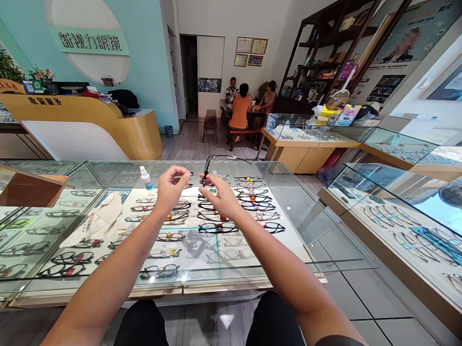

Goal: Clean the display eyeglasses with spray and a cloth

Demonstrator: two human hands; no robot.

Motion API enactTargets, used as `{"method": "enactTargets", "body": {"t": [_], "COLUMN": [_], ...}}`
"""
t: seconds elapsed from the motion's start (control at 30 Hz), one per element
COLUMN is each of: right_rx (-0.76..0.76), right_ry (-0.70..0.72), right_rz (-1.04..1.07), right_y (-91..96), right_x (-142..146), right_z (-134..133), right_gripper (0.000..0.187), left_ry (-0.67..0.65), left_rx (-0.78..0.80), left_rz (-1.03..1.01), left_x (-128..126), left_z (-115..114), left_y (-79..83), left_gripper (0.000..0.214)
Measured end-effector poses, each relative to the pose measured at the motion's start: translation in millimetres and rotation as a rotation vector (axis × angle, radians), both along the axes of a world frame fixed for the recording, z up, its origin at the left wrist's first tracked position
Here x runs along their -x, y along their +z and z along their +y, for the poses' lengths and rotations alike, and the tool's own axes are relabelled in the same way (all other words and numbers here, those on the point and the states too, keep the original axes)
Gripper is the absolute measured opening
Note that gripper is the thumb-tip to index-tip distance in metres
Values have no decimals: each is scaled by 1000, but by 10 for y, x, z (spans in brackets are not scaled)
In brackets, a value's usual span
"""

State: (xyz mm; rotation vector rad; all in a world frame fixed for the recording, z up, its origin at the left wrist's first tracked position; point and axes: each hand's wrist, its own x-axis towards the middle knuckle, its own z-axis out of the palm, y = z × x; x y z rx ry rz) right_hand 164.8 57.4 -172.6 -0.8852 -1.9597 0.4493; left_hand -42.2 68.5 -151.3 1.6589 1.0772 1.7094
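Observation:
My right hand pinches a pair of black-framed eyeglasses near the front, above the glass display counter. One temple of the eyeglasses stretches out to the right. My left hand is beside it on the left, thumb and fingers curled together. What those fingers hold, if anything, is too small to make out. Left of that hand, a small white spray bottle with a blue label stands on the glass. A crumpled pale cloth lies further left. Under the glass are rows of eyeglasses.
A brown tilted mirror or stand rises at the left edge. More glass showcases line the right side. Behind are a yellow reception counter, a wooden bench and several seated people. Dark shelves stand at the back right.

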Motion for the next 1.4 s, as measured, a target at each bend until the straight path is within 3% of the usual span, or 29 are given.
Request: {"method": "enactTargets", "body": {"t": [0.37, 0.73, 0.83, 1.13, 1.4], "right_rx": [27, 43, 41, 32, 37], "right_ry": [-26, -27, -27, -52, -64], "right_rz": [38, 40, 39, 35, 31], "right_y": [40, 29, 28, 62, 86], "right_x": [-43, -57, -57, -62, -58], "right_z": [14, 43, 47, 19, -6], "right_gripper": [50, 53, 53, 49, 46], "left_ry": [516, 844, 850, 673, 603], "left_rx": [-137, -23, 42, 411, 548], "left_rz": [-148, -105, -72, 129, 174], "left_x": [696, 1119, 1164, 1148, 1162], "left_z": [515, 750, 797, 877, 892], "left_y": [-18, -169, -252, -517, -561], "left_gripper": [8, 19, 21, 45, 22]}}
